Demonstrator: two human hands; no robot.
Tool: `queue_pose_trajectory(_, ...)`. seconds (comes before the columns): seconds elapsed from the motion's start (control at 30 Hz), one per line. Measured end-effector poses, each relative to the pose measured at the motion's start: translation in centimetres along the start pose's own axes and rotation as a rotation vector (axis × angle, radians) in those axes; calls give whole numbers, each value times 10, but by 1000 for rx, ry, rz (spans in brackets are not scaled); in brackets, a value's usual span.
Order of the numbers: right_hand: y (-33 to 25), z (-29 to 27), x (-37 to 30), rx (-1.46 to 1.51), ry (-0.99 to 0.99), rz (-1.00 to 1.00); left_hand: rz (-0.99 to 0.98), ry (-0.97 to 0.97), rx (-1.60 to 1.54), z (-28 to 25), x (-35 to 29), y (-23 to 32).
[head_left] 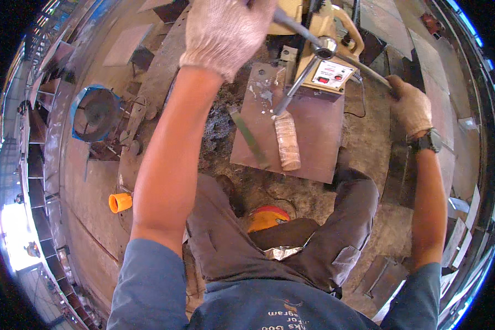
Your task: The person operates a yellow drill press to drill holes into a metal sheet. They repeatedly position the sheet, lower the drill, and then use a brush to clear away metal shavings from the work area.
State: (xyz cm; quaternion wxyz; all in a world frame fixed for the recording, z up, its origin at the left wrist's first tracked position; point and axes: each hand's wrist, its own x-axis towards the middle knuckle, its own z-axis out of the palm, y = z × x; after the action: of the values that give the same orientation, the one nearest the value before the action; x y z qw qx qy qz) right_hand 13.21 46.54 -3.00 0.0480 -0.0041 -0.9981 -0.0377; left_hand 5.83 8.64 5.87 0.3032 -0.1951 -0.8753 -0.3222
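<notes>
A cream drilling machine (319,71) with a red-switched panel stands on a brown steel plate (313,143). Metal spokes radiate from the hub (325,48) on its side. My left hand (225,36), in a pale knit glove, is closed around the upper-left spoke, its fingertips partly hidden at the top edge. Also gloved, my right hand (411,107) grips the end of the right-hand spoke (368,70). A third spoke (297,85) points down toward me. Just below its tip is a tan, wrapped cylinder (287,143). Beside that lies a flat green strip (248,137).
Dark metal shavings (219,124) are heaped left of the plate. Farther left are a round dark pan (96,113) with blue edging and an orange cup (120,202). A red-and-yellow rounded object (267,218) is between my legs. A black cable (362,99) hangs by the machine.
</notes>
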Motion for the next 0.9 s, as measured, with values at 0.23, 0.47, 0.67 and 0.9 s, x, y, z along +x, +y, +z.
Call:
queue_pose_trajectory(0.23,-86,-9,-52,-17,-68,225,-72,-33,-160,-18,-2,-39)
queue_pose_trajectory(0.47,34,15,-1,-123,79,45,191,276,-158,34,-32,13)
queue_pose_trajectory(0.67,29,8,4,-213,69,78,191,384,-167,47,-48,3)
queue_pose_trajectory(0.9,-74,-6,-48,-99,30,291,157,266,-281,29,4,-46)
